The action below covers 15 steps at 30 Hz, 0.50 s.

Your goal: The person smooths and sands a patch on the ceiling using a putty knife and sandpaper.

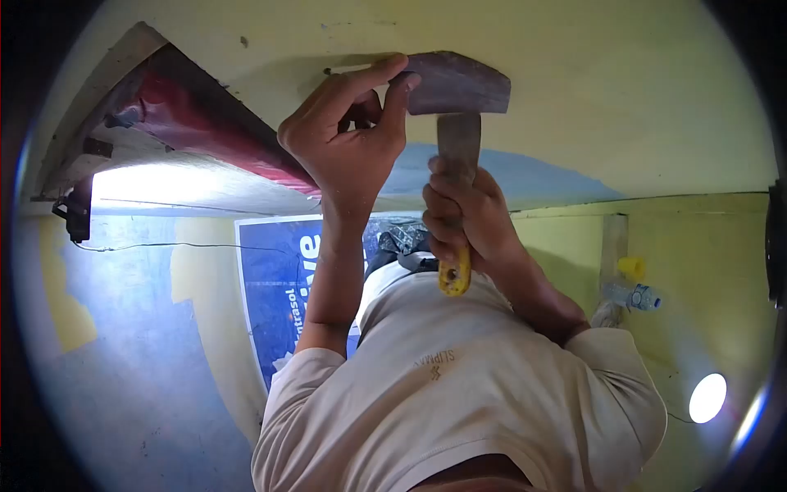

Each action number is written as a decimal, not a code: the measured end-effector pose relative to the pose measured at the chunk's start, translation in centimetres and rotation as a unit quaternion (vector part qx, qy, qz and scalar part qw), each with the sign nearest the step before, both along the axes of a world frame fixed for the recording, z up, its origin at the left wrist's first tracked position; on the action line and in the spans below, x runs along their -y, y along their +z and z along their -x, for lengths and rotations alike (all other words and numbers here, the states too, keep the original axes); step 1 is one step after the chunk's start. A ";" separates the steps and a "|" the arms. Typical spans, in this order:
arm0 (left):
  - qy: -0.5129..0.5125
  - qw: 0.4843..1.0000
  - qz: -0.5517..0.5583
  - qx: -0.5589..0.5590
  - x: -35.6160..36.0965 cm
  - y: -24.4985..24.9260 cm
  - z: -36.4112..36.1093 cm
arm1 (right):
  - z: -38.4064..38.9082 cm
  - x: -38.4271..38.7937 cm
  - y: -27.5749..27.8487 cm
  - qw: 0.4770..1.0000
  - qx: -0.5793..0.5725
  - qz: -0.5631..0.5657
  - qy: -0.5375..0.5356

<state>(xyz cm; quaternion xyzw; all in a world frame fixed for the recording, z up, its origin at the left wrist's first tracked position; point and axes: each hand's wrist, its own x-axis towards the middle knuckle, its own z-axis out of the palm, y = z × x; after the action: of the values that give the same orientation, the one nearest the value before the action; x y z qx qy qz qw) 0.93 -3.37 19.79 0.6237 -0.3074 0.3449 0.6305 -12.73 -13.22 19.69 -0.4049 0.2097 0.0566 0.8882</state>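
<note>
One big yellow wall [623,98] fills most of what's in front of you, with a blue patch of paint running across it just past your hands. Your white shirt [459,402] takes up the bottom of the view. Off to your left there's a blue poster [275,287] with white lettering, and above it a dark reddish beam [197,115] slanting along the wall's edge. Your left hand [344,139] is up at the wall, thumb and index finger pinched onto the left corner of the scraper [457,123], other fingers curled in. Your right hand [471,221] is lower down, fist wrapped tight around the handle, so only its yellow end [453,279] pokes out below your fingers. The scraper itself stands roughly upright between your hands, its wide dark blade [463,82] against the yellow wall at the top. Over to your right, well apart from all that, a small yellow cap [631,266] sits just above a bluish pipe fitting [643,297].
</note>
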 end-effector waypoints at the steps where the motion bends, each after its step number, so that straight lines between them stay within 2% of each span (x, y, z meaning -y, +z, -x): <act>1: -0.002 1.000 0.002 0.000 0.0 -0.1 0.0 | 0.5 0.2 -0.2 1.000 -0.014 0.007 0.007; 3: -0.002 1.000 0.005 0.000 0.1 -0.1 -0.3 | 1.7 0.1 0.0 0.999 -0.044 0.023 0.021; 4: 0.001 1.000 0.004 -0.002 0.1 -0.1 -0.2 | 2.2 0.0 0.9 0.998 -0.036 -0.002 0.052; 7: -0.006 1.000 0.006 -0.004 0.1 -0.4 -0.1 | 2.4 -0.1 3.4 0.998 0.003 0.015 0.065; 11: 0.008 1.000 -0.005 -0.023 0.2 -0.5 0.2 | 0.6 0.6 4.8 0.998 0.042 0.032 0.034; 12: 0.006 1.000 0.007 -0.011 0.5 -0.8 0.0 | 0.1 1.2 3.6 0.997 0.052 0.047 0.023; 15: 0.024 1.000 -0.003 0.005 0.7 -1.0 0.1 | 1.6 3.1 -1.9 0.998 -0.013 0.053 0.039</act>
<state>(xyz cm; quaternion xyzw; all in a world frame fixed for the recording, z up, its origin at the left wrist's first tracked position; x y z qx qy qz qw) 0.84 -4.10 18.76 0.6312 -0.2966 0.3626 0.6181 -14.29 -16.30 17.75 -0.4583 0.2080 0.0854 0.8599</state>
